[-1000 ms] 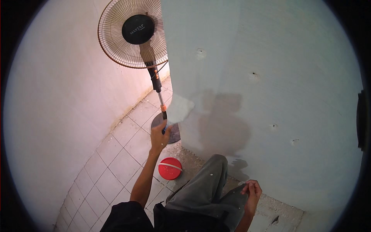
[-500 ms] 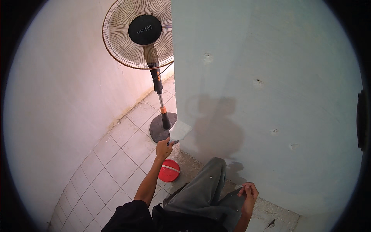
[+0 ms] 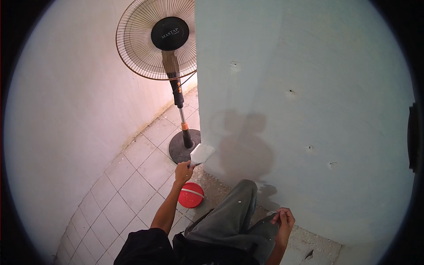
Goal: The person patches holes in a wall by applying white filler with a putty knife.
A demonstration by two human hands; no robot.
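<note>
My left hand [image 3: 183, 171] is closed round the handle of a putty knife [image 3: 202, 153], whose wide pale blade points up and right. The blade lies close to the lower left edge of the pale green wall [image 3: 344, 119]; whether it touches cannot be told. Lower right, my right hand [image 3: 284, 219] is held by my knee with its fingers curled together. Anything pinched in those fingers is too small to make out. Below my left hand stands a round red container [image 3: 191, 194] with a pale strip across its top.
A standing fan [image 3: 170, 33] with a round black base [image 3: 180, 145] stands at the wall's left edge. White floor tiles [image 3: 132, 176] stretch along the left wall [image 3: 75, 101]. Several small chipped holes mark the green wall. Rough debris [image 3: 212, 181] lies along its foot.
My left hand has shifted slightly left, and the putty knife's blade has tilted, showing a brighter face. My right hand stays by my knee. The whole view has moved a little.
</note>
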